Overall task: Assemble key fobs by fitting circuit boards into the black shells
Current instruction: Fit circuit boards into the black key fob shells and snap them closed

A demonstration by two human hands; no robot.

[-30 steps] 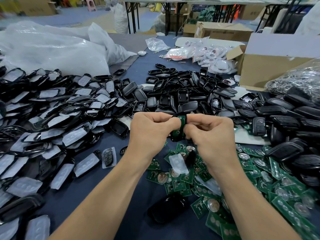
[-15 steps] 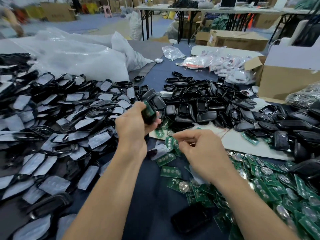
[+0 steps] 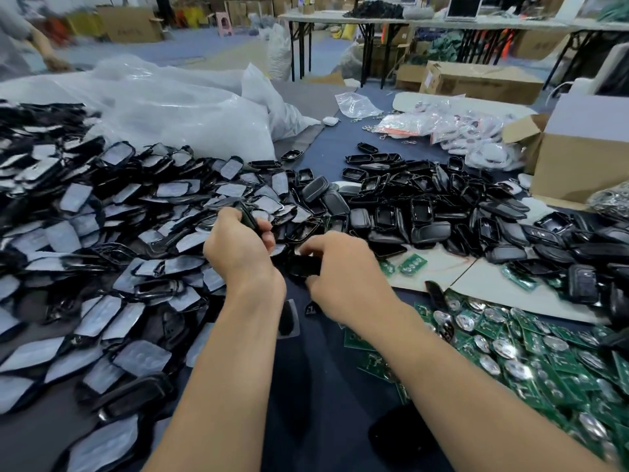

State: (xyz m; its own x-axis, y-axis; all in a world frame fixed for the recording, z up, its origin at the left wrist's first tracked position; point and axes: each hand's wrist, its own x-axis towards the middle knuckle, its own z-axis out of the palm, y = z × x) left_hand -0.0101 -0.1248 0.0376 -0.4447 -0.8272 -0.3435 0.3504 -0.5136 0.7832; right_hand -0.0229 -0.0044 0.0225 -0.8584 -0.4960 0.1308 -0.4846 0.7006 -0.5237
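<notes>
Black film-faced shells (image 3: 102, 216): big heap left of the left fingers, its edge running right up under them. Finished units or just front halves, cannot tell.
Plastic bag (image 3: 177, 110): clear, bulky, beyond that heap, well away from the fingers.
Left hand (image 3: 238, 248): fingers curled round the held shell (image 3: 249, 217), lifted just over the heap's edge.
Held shell: black, seen edge-on, no green showing. Cannot tell if a board sits inside.
Worktop (image 3: 323, 386): dark cloth, a bare strip under both wrists on the near side of the fingers.
Right hand (image 3: 343, 270): just right of the left hand, not touching it. Fingers bent down, seemingly pinching a second shell (image 3: 304, 267) low over the cloth; blurred.
Open shells (image 3: 408, 212): hollow black heap beyond and right of the right fingers.
White card (image 3: 476, 281): flat, right of the right fingers, a few loose boards on it.
Circuit boards (image 3: 544, 352): green heap with coin cells, right of the right fingers and nearer the person.
Cardboard box (image 3: 578, 158): far right, beyond the open shells.
Progress: mid-batch by my read. One unit in hand; lots of empty shells and boards left.
Room: heaps crowd the left and far sides. The free lanes run back toward the body and right over the card; a wide sweep would likely scatter shells.
</notes>
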